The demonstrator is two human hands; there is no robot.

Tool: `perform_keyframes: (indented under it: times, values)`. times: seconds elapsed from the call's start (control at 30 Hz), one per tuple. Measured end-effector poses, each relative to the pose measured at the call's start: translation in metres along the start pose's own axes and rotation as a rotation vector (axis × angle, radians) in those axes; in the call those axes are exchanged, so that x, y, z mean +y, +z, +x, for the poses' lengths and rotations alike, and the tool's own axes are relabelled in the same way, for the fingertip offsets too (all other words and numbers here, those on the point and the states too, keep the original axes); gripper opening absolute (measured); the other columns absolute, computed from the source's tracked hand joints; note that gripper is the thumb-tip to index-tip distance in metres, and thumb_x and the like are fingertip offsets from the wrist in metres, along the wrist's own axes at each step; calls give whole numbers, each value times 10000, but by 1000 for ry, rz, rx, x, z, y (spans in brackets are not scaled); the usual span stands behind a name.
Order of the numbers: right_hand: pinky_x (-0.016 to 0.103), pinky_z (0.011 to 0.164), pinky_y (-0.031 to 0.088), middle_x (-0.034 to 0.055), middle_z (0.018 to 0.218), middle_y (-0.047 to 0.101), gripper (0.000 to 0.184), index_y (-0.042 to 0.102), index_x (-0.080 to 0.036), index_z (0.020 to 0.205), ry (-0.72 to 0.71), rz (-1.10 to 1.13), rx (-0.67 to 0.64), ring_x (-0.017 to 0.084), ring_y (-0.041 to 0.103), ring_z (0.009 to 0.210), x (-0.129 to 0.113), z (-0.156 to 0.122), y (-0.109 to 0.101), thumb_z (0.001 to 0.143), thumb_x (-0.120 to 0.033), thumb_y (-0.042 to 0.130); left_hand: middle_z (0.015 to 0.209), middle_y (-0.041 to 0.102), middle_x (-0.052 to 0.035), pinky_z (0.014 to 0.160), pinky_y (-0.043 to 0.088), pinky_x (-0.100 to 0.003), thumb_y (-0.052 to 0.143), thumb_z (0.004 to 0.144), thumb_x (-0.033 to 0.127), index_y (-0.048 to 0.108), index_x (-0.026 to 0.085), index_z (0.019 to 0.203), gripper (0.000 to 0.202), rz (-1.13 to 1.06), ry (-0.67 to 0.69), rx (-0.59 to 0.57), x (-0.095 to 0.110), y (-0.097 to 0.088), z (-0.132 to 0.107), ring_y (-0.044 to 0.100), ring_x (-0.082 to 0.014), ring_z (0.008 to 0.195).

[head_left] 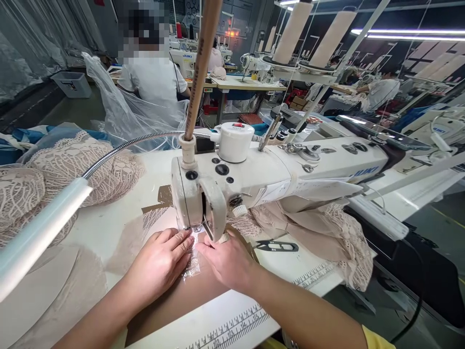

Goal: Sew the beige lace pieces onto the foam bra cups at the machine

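My left hand (162, 259) lies flat, fingers stretched, on a beige fabric piece (189, 291) just left of the presser foot of a white sewing machine (254, 177). My right hand (227, 259) presses the same fabric from the right, fingers close together, fingertips beside a narrow clear strip (192, 264) that runs under the needle. Both hands nearly touch in front of the machine head, which hides the needle itself.
Beige lace pieces are piled at left (54, 179) and behind the machine at right (337, 237). Black thread snips (278, 246) lie right of my hand. A gooseneck lamp (39, 228) crosses the left foreground. A printed ruler (236, 327) edges the table. Another person (152, 77) sits beyond.
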State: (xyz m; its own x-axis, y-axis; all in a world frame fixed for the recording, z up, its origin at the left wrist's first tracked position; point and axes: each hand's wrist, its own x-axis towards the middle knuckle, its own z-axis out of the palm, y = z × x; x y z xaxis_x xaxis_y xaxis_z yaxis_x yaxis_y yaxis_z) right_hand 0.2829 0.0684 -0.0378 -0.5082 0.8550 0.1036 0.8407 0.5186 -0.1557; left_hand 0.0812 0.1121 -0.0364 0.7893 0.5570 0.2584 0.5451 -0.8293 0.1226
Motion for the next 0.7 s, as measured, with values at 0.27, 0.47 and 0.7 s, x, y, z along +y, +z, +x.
perform_keyframes:
  times: [0.27, 0.47, 0.7]
  values:
    - [332, 790, 367, 86, 957, 611, 397, 568, -187, 1134, 93, -10, -18, 227, 501, 903, -5, 8, 0, 759, -87, 485, 830, 666, -81, 680, 426, -352, 450, 928, 225, 665, 174, 794, 258, 16, -1, -12, -11, 0, 6, 533, -223, 769]
    - [309, 757, 394, 82, 928, 613, 439, 595, -202, 1146, 131, 22, -32, 219, 521, 878, -6, 10, -3, 741, -68, 493, 729, 634, -73, 674, 422, -358, 444, 914, 227, 657, 181, 733, 284, 39, -51, 5, -19, 1, 9, 532, -235, 741]
    - [283, 733, 379, 59, 1023, 615, 361, 618, -232, 1164, 94, 81, 91, 186, 530, 866, -1, 4, 3, 854, -127, 464, 900, 664, -103, 802, 441, -422, 427, 918, 261, 688, 201, 833, 280, 76, -204, 27, -29, 6, 8, 564, -277, 898]
